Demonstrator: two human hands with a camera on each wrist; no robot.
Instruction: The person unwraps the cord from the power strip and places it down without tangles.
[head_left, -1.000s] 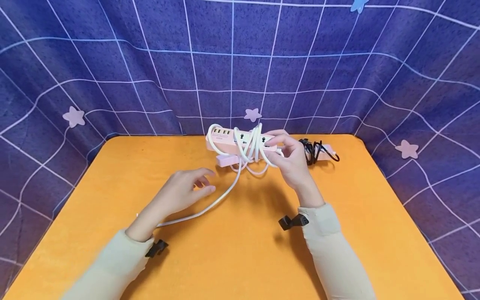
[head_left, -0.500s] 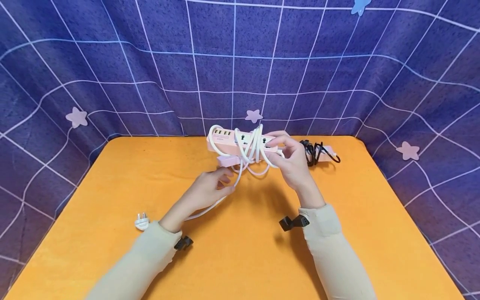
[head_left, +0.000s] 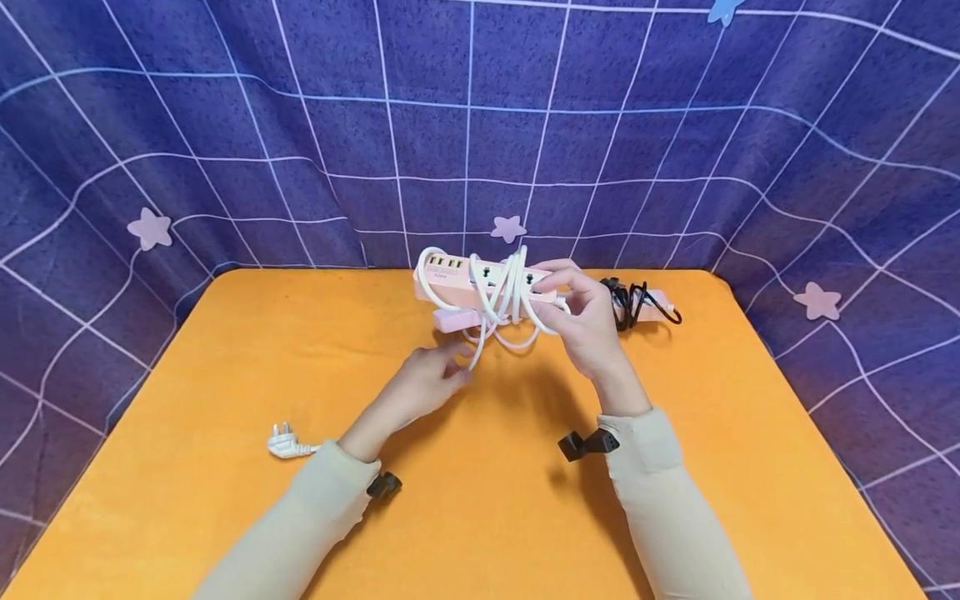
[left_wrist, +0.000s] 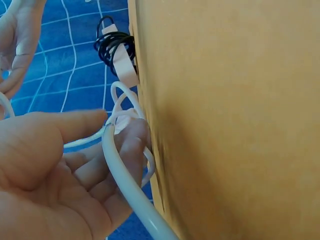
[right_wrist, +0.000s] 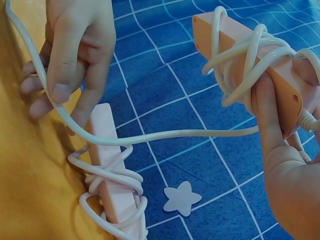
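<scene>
My right hand [head_left: 587, 323] grips the right end of a pink power strip [head_left: 461, 293], held up above the back of the table. A white cord [right_wrist: 175, 136] is wound round the strip, and its loose length runs down to my left hand [head_left: 422, 385]. Thumb and fingers of the left hand pinch this cord, as the left wrist view shows of the cord [left_wrist: 121, 177] too. On the table at the left lies the cord's white plug [head_left: 285, 442], prongs up.
Behind the held strip lies a second pink power strip [right_wrist: 103, 122] wrapped in its pale cord. To the right at the back is another pink strip [head_left: 651, 312] with a black cord [head_left: 628, 303] round it. A blue curtain [head_left: 300, 133] hangs behind the orange table [head_left: 480, 500].
My left hand has moved right and forward to the loose cord and now pinches it. The plug has come into view behind the left sleeve. The right hand holds still.
</scene>
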